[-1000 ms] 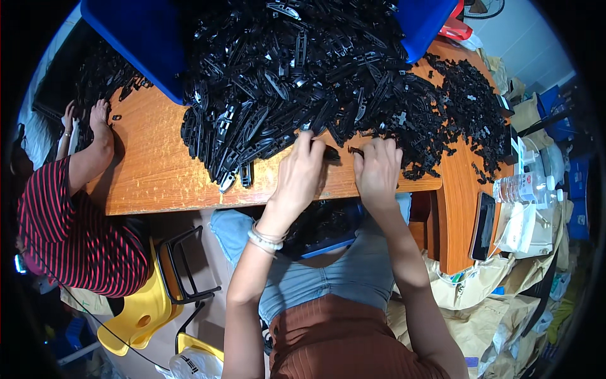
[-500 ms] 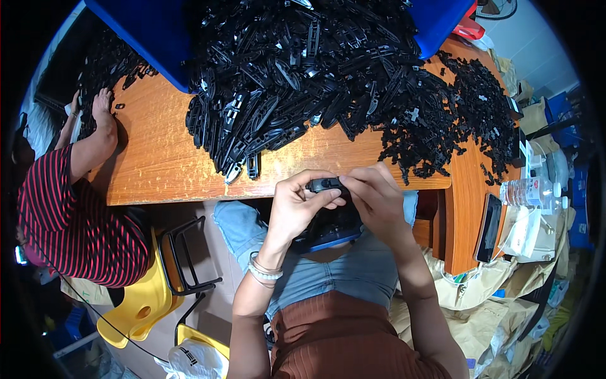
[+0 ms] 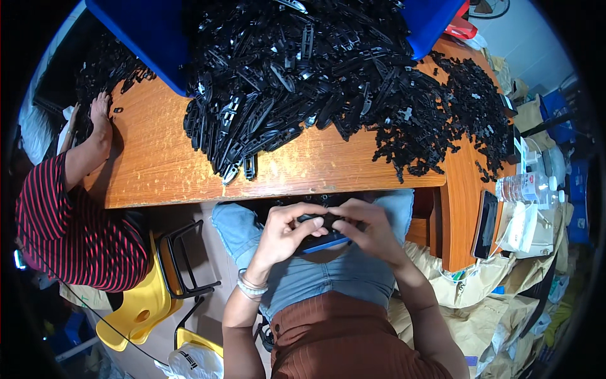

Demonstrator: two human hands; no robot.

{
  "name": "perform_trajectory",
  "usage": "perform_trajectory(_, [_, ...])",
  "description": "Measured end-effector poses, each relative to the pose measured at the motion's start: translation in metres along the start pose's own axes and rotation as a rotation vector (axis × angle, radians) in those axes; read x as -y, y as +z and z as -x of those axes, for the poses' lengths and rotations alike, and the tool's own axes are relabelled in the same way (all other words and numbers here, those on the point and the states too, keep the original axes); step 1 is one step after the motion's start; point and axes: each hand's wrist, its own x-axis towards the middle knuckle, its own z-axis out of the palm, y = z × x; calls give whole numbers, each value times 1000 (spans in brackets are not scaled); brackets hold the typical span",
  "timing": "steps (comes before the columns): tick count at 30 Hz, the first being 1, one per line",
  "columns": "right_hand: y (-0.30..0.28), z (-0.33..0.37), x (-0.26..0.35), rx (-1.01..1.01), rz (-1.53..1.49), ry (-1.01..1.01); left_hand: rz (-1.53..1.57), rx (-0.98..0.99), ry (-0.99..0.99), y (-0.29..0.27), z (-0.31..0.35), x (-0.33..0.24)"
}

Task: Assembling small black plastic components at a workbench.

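Note:
Over my lap, both hands meet on one small black plastic part (image 3: 329, 220), mostly covered by my fingers. My left hand (image 3: 284, 232) pinches its left end between thumb and fingers, a beaded bracelet on the wrist. From the other side, the thumb and fingertips of my right hand (image 3: 371, 231) close on the right end. Just beneath them a blue-rimmed tray (image 3: 325, 245) rests on my thighs, with dark pieces in it. Beyond my hands, a big heap of long black plastic parts (image 3: 278, 95) spreads over the wooden table (image 3: 151, 158).
A pile of smaller black pieces (image 3: 435, 126) lies at the right, near a phone (image 3: 485, 224) and clear plastic bottles (image 3: 527, 188). Blue bins (image 3: 145, 38) stand behind the heap. On the left, a co-worker in a striped shirt (image 3: 69, 234) sits on a yellow chair (image 3: 136, 319).
Both hands have come down from the table's edge toward the tray in my lap, still around the black part. My fingers now cover more of it.

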Motion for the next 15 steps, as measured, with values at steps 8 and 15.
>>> perform_trajectory(8, [14, 6, -14, -3, -55, -43, -260, -190, 123, 14, 9, 12])
perform_trajectory(15, [-8, -9, -17, 128, 156, -148, -280, -79, 41, 6, 11, 15])
